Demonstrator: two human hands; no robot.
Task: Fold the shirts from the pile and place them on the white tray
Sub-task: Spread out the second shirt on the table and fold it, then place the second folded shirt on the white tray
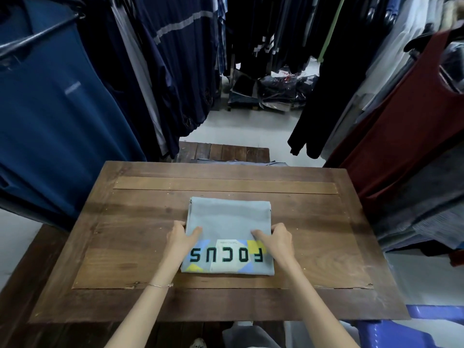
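The left hand [181, 236] and right hand [277, 237] pinched the folded FOCUS T-shirt [229, 216] by its sides, likely to lift it without unfolding.

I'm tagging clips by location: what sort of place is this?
Likely a clothing shop or stockroom: hanging garments crowd both sides, bagged clothes lie on the floor, a folded shirt sits on the wooden table.

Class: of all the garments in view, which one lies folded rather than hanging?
The pale blue FOCUS shirt on the wooden table, pinched by the left hand and right hand; the surrounding garments hang.
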